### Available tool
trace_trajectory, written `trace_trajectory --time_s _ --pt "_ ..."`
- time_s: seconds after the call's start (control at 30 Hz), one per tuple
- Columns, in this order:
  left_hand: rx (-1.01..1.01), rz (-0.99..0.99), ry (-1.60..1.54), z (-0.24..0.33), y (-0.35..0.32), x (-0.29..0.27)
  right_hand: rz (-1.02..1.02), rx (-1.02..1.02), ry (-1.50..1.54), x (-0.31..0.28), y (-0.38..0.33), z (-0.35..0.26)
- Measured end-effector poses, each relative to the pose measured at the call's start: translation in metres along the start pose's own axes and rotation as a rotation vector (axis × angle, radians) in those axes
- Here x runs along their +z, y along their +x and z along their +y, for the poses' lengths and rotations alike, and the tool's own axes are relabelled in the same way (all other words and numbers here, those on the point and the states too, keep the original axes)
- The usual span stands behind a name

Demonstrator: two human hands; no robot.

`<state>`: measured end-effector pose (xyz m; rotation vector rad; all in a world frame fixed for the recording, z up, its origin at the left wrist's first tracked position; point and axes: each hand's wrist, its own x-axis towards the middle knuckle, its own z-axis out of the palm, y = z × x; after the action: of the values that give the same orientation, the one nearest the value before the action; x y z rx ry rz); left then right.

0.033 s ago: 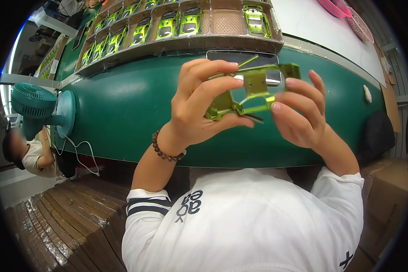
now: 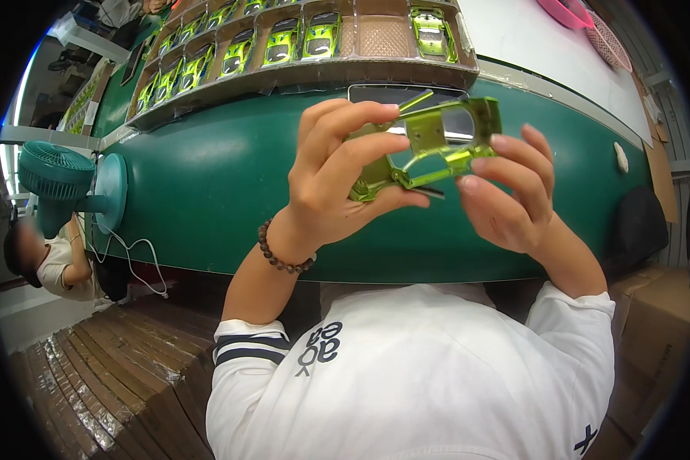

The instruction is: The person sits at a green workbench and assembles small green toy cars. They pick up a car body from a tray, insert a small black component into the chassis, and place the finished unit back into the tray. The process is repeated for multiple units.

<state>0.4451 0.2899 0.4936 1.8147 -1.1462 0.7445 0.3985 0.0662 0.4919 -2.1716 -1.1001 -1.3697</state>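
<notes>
A glossy green toy car body (image 2: 428, 132) is held above the table with its hollow underside and window openings showing. My left hand (image 2: 326, 169) grips its left end, thumb below and fingers over the top. At the right end, my right hand (image 2: 517, 192) has curled fingertips against the shell's lower corner. A thin green strip (image 2: 416, 101) sticks up beside the left fingertips. Near the left thumb a small dark sliver (image 2: 434, 193) pokes out; what it belongs to is hidden. Behind the shell lies a dark flat rectangular thing (image 2: 368, 93), partly covered.
A compartmented tray (image 2: 345, 73) with several green toy cars (image 2: 322, 34) stands at the far side of the green table (image 2: 207, 169). A teal fan (image 2: 57, 172) is at left, with another person (image 2: 61, 264) beyond. Pink baskets (image 2: 567, 14) sit far right; cardboard (image 2: 123, 368) is stacked lower left.
The right end of the car body has tipped slightly, showing more of its window opening. My right fingertips have shifted a little along its edge; my left hand keeps its grip.
</notes>
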Motion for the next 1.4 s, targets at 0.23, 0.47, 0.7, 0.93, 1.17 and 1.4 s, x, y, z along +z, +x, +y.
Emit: trace_trajectory --time_s 0.23,0.47,0.7,0.93,1.17,1.4 --pt "0.029 0.049 0.141 0.005 -0.005 0.01 -0.331 0.193 0.065 0.002 0.006 -0.014" --pt "-0.048 -0.031 0.141 0.004 -0.01 0.017 -0.319 0.269 0.052 0.017 0.008 -0.023" --pt "-0.052 -0.16 0.055 -0.002 -0.013 0.017 -0.341 0.346 0.139 0.022 -0.001 -0.024" --pt "-0.128 -0.173 0.101 -0.002 -0.02 0.024 -0.355 0.413 0.153 0.029 -0.009 -0.026" --pt "-0.141 -0.324 -0.039 -0.007 -0.01 0.017 -0.379 0.394 0.139 0.028 -0.008 -0.019" --pt "-0.068 -0.117 0.166 0.0 -0.02 0.041 -0.303 0.378 0.14 0.035 -0.01 -0.016"
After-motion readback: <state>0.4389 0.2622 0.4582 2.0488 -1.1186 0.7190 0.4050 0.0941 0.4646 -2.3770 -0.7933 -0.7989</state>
